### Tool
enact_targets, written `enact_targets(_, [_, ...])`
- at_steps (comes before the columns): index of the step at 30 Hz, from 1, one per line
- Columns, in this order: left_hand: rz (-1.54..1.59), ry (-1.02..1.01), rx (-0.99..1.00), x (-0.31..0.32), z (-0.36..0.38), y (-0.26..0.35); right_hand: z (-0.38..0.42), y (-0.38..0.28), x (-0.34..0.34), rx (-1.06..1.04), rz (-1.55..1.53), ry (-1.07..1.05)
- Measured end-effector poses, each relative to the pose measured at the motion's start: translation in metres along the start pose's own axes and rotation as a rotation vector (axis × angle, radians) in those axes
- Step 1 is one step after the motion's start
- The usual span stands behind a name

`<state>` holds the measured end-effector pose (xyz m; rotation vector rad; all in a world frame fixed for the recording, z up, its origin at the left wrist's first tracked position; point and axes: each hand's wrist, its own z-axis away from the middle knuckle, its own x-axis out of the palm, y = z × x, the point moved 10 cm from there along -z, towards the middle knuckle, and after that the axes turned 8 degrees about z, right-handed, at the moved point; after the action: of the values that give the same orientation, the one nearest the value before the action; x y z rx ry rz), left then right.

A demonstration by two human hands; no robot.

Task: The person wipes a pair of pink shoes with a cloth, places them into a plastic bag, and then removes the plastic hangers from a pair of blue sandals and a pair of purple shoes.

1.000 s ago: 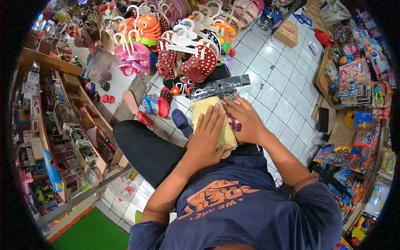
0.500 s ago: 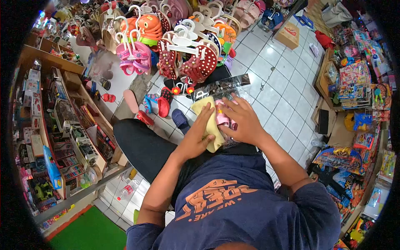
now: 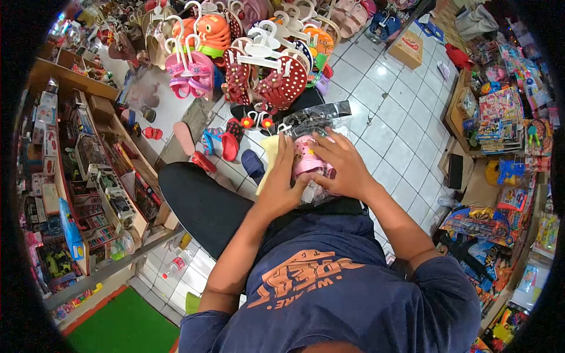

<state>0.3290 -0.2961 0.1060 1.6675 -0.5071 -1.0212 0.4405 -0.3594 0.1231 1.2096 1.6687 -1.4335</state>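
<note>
Head view, looking down over a dark blue shirt with orange lettering (image 3: pixel 306 276) onto the person's lap. A clear plastic bag with a black header strip (image 3: pixel 321 115) rests there, and inside it lies a pair of small pink plastic sandals (image 3: pixel 309 162). The left hand (image 3: pixel 282 185) lies along the left side of the bag, fingers stretched out nearly straight and pointing away from the body; a pale yellow cloth (image 3: pixel 268 159) is pressed under its palm and sticks out along the hand's outer edge. The right hand (image 3: pixel 341 167) lies on the bag from the right, fingers spread and curled over the plastic, fingertips touching the pink sandals through it. Whether the thumb closes under the bag cannot be told. The sandals sit between the two hands, just beyond the left palm and under the right fingertips, and the header strip reaches past both hands toward the floor.

Beyond the lap, a cluster of red polka-dot and pink sandals on white plastic hangers (image 3: pixel 259 70) crowds the upper part of the frame. A white tiled floor (image 3: pixel 382 100) runs off to the right. On the left stands a wooden shelf packed with boxed toys (image 3: pixel 88 176); a green mat (image 3: pixel 123 326) lies at the bottom left.
</note>
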Motion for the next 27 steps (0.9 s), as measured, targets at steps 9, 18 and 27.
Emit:
enact_targets(9, [0.594, 0.262, -0.443, 0.016, 0.021, -0.118, 0.002, 0.003, 0.001, 0.009, -0.033, 0.02])
enact_targets(18, [0.487, 0.236, -0.588, 0.0, 0.027, -0.107, 0.0, 0.005, -0.001, -0.01, -0.041, 0.028])
enact_targets(27, [0.072, 0.365, -0.122, -0.067, 0.032, 0.041, 0.0, 0.011, 0.002, -0.037, -0.121, 0.023])
